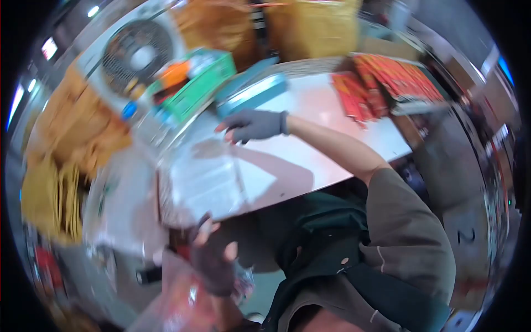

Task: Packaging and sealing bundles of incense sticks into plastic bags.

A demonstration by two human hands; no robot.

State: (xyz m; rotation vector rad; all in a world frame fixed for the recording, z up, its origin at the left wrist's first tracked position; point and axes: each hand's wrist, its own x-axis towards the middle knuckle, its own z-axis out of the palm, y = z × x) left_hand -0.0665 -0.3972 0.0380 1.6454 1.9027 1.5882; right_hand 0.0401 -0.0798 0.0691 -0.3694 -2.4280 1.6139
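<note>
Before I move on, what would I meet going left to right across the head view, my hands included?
Yellow envelope-like stack → round fan → gloved left hand → gloved right hand → pile of red packets. Things overlapping these are left out.

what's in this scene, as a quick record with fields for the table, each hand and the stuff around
table: white
near left part: clear plastic
far side: blue box; green box left of it
right side: red packets
right hand: gloved, above table, nearest blue box
left hand: gloved, blurred, by near left corner
far left: fan
</note>
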